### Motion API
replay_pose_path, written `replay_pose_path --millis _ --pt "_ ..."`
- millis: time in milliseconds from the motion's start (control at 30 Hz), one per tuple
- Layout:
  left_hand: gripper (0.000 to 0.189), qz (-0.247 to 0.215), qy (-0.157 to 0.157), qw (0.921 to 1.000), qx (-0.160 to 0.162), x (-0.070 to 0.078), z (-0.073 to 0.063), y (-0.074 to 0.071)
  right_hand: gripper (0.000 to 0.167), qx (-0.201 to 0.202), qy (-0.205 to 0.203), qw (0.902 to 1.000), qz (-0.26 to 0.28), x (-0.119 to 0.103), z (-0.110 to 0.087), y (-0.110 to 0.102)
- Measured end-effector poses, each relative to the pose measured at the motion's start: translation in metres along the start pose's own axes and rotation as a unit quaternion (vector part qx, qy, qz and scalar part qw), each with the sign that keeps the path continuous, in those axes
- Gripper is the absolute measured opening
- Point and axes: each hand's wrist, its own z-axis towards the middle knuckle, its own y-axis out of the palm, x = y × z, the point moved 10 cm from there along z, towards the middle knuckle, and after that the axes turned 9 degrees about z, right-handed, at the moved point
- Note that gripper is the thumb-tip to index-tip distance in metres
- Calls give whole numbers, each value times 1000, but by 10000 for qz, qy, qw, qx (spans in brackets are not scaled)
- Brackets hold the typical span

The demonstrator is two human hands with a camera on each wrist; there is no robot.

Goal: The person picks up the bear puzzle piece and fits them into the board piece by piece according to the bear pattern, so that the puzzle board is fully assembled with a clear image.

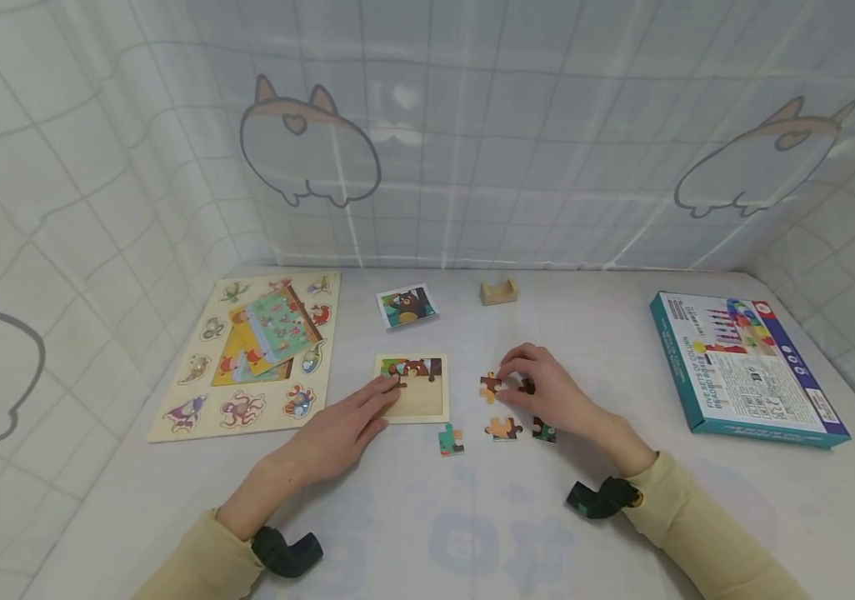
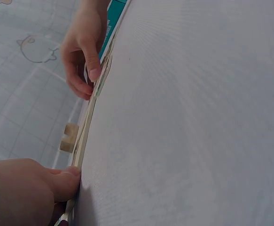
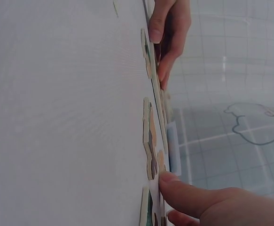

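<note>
My left hand [image 1: 348, 417] rests on the left part of a small wooden puzzle tray [image 1: 427, 408], its thumb at the near edge. Bear-picture pieces [image 1: 417, 368] fill the tray's upper part; the lower part shows bare wood. To the right, my right hand [image 1: 551, 392] pinches an orange-brown puzzle piece [image 1: 490, 387] between thumb and fingertips, low at the table. A dark piece [image 1: 527, 386] is partly hidden under that hand. Nearer me lie an orange piece [image 1: 503, 429], a dark green piece [image 1: 544, 431] and a teal piece [image 1: 450, 440].
Behind the tray lies a bear picture card [image 1: 407, 306], with a small wooden holder [image 1: 498, 292] to its right. A large sea-animal board [image 1: 195, 400] carrying picture cards [image 1: 277, 329] is on the left. A teal-edged box [image 1: 753, 367] lies at the right.
</note>
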Motion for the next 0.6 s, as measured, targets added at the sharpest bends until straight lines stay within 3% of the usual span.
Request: replay_pose_path --millis 600 --pt "50 47 -24 10000 -20 -1 0 2 13 -74 -278 9996 -77 -4 -1 2"
